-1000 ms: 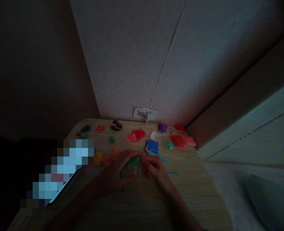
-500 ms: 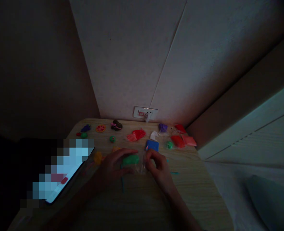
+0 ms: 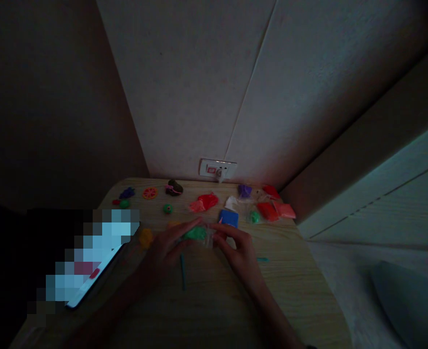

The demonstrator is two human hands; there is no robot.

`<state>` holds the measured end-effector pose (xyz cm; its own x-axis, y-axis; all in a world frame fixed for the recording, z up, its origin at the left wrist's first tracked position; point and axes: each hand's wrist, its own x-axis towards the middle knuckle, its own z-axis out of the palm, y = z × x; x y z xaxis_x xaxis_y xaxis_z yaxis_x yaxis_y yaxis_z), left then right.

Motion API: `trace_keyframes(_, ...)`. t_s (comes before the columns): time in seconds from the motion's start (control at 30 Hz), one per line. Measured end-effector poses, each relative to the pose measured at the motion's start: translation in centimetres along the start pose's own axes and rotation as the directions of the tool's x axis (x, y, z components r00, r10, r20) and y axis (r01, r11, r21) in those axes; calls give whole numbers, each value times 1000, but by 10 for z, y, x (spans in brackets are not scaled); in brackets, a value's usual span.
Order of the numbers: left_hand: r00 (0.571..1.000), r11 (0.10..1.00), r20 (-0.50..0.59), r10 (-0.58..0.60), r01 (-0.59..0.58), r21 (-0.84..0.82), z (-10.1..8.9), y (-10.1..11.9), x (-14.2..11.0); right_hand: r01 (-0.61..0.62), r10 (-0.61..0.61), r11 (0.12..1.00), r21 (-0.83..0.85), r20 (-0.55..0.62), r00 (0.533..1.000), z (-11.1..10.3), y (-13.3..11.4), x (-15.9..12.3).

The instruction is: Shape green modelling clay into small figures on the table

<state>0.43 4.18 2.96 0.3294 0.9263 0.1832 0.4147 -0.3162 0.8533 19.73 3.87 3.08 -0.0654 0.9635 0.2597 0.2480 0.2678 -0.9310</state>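
Observation:
Between my hands, above the wooden table, is a clear plastic bag with a soft green lump of clay [image 3: 196, 233] in it. My left hand [image 3: 166, 245] is closed round the bag's left end, thumb below and fingers above. My right hand [image 3: 236, 242] pinches the clear, crinkled right end of the bag. Just behind them lies a blue packet [image 3: 229, 218] with a small pink piece by it. A thin teal stick [image 3: 183, 272] rests on the table below my left hand. A yellow lump [image 3: 146, 238] sits left of that hand.
Along the table's back stand small shaped pieces, among them a pink-and-orange disc [image 3: 150, 193] and a dark brown shape [image 3: 174, 187]. Red packets [image 3: 267, 211] and a bagged green lump [image 3: 254, 216] lie at the back right. A lit phone [image 3: 101, 266] leans at left; a wall socket [image 3: 218, 169] is behind.
The bag of green clay has risen slightly and tilted. My left fingers have closed further on it, and my right hand has moved in against its end, fingers stretching over the top.

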Motion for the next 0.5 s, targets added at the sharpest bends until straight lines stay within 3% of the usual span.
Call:
trace_keyframes(0.3, 999, 999, 37, 34, -34, 6, 4, -1, 1, -230, 210, 970, 84, 197, 958, -2, 6, 5)
trace_keyframes(0.5, 999, 999, 47, 16, -17, 34, 5, 0, 2, -330, 261, 922, 202, 304, 916, -2, 10, 8)
